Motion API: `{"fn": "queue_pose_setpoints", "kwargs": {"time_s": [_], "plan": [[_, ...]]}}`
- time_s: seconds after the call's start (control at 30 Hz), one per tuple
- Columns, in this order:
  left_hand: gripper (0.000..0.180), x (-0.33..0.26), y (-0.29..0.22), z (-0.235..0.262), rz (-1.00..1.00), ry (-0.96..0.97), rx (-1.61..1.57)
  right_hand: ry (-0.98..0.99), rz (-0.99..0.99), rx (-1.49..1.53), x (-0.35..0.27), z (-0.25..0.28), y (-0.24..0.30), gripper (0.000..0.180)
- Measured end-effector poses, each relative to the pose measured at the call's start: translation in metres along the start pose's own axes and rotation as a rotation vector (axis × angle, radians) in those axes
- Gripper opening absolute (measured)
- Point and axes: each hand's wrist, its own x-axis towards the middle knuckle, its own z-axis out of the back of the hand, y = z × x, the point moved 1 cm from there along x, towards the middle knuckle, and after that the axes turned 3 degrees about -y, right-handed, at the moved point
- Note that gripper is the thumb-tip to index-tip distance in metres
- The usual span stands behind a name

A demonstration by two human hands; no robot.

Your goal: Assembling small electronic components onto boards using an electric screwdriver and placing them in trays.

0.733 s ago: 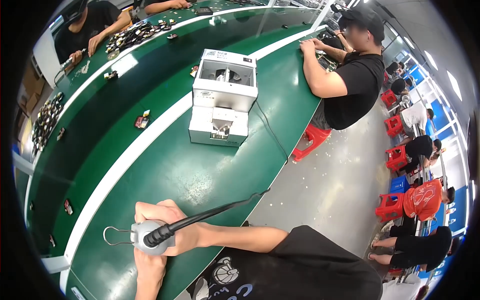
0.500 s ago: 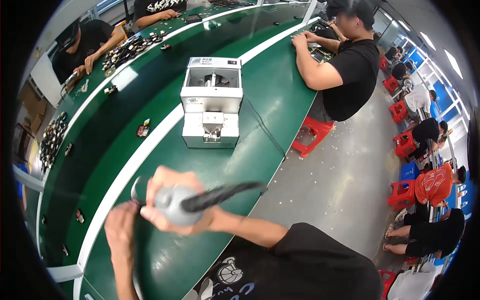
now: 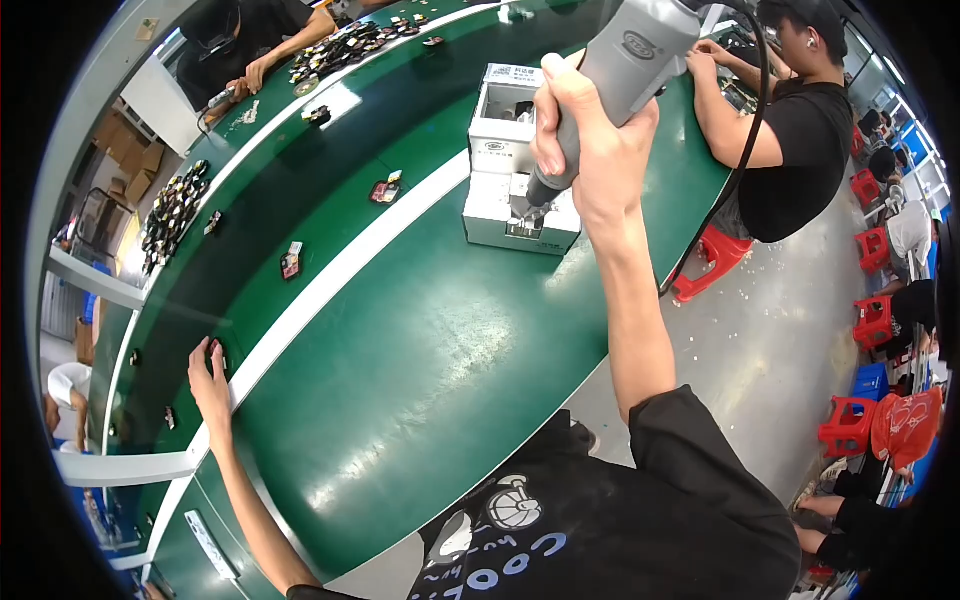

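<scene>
My right hand [image 3: 608, 165] is wrapped round a grey electric screwdriver [image 3: 640, 60], tilted with its dark nose pointing down to the left. The tip is at the front outlet of a white screw feeder [image 3: 502, 155]; whether it touches is too small to see. Over at the left, my left hand [image 3: 211, 392] reaches across the white rail [image 3: 330, 265] with fingers stretched and apart. Its fingertips are at a small dark red and black part [image 3: 217, 350] on the green belt, partly covering it. I cannot make out whether they touch it.
Similar small parts [image 3: 291, 262] lie spaced along the belt, with a heap [image 3: 175, 218] beyond it. The screwdriver's black cable [image 3: 752, 130] hangs down at the right. A co-worker [image 3: 790, 130] sits past the feeder; another [image 3: 240, 60] works across the belt.
My right hand has carried the screwdriver up and right to the feeder. My left hand has moved away from it, out to the belt. The view has shifted too.
</scene>
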Motion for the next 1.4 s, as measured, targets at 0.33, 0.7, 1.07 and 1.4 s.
{"fn": "queue_pose_setpoints", "kwargs": {"time_s": [0.33,0.7,1.07,1.4], "plan": [[0.041,-0.006,-0.016,-0.012,-0.137,-0.062,0.117,0.027,-0.079,-0.083,-0.007,-0.008,-0.019,0.029],[0.039,-0.105,-0.185,0.007,-0.416,0.132,-0.181,0.101,-0.178,0.038,-0.073,-0.026,0.000,0.018],[0.046,-0.158,-0.207,0.015,-0.784,0.109,0.052,0.364,-0.272,0.255,-0.141,-0.065,-0.013,0.016],[0.040,-0.150,-0.205,0.018,-0.774,0.199,-0.086,0.400,-0.305,0.318,-0.151,-0.088,-0.020,0.016]]}}
